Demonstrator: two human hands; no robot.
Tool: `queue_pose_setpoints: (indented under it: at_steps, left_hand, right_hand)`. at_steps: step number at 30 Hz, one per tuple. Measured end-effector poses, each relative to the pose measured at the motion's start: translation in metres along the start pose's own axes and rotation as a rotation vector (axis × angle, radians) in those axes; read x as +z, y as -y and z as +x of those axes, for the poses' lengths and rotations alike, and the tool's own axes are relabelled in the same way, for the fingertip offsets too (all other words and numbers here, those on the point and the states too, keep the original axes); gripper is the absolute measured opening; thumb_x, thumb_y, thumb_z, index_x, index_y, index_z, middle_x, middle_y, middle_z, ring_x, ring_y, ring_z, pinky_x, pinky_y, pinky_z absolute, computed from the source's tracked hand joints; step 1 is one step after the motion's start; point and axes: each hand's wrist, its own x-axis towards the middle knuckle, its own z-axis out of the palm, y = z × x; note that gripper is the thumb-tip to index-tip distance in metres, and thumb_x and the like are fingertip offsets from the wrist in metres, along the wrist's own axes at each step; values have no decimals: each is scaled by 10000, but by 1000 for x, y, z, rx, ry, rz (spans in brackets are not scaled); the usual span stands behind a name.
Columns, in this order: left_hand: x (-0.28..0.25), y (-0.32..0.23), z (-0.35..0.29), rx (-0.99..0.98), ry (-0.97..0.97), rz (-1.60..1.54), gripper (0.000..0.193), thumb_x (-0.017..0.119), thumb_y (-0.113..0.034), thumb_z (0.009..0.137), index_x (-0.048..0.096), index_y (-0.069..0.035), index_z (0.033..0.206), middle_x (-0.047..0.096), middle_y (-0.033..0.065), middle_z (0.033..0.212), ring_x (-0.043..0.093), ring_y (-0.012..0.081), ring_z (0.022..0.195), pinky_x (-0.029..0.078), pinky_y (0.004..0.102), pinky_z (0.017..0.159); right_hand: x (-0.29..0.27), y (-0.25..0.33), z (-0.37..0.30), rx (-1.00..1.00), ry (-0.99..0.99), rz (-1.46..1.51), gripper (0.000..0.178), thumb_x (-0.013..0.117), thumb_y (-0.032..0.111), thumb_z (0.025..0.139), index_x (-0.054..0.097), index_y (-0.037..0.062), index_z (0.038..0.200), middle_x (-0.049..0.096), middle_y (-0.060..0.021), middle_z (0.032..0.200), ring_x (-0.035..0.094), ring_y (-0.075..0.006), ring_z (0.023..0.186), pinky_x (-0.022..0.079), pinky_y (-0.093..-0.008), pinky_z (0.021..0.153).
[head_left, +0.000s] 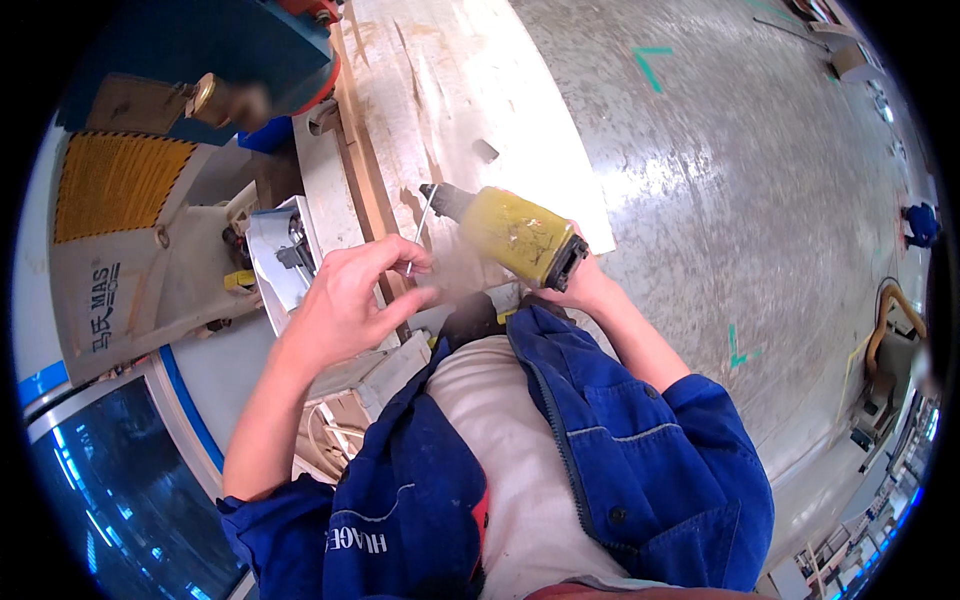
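My right hand (582, 288) grips a yellow-green power tool (515, 232) with a black nose and a black end piece. The tool body hides most of those fingers. The tool is held above the near part of a pale board, its nose pointing up and left. My left hand (350, 300) is left of the tool, fingers curled and thumb apart from the index finger. A thin metal rod (424, 222) runs from beside the tool's nose down to the left index finger. The hand seems to hold the rod's lower end, though the contact is partly hidden.
The pale board (460, 70) stretches away ahead, with a small dark block (485, 151) on it. Left of it are a blue machine (230, 60) and a white box (275, 255) with parts. Grey floor (690, 190) with green tape marks lies right.
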Motion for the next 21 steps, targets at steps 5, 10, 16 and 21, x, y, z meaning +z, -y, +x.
queue_pose_setpoints:
  at_steps: [5,10,16,21]
  left_hand:
    - [-12,7,9,9,188,141,219,784,-136,766,653,-38,912,701,115,888,687,269,782,537,334,698]
    - [-11,5,33,235,150,196,210,794,-153,758,640,-54,860,623,78,749,625,250,672,480,326,607]
    - [0,14,57,302,-68,70,180,778,-118,776,622,-30,801,555,79,711,568,224,643,438,336,571]
    - [-6,26,57,320,-60,-47,95,739,-32,793,692,-18,875,660,91,844,633,192,759,490,292,671]
  right_hand:
    - [-3,1,3,-35,48,-57,805,760,34,719,425,66,1451,676,-142,1196,678,-204,1038,499,-305,926]
    - [4,5,9,134,205,129,805,753,73,727,418,93,1459,677,-136,1192,686,-258,1032,507,-322,913]
    - [7,4,5,144,171,123,811,769,115,727,417,105,1458,660,-125,1235,676,-297,1058,507,-347,937]
    - [5,0,6,89,125,97,834,792,125,712,417,105,1458,669,-123,1217,681,-293,1041,513,-346,928]
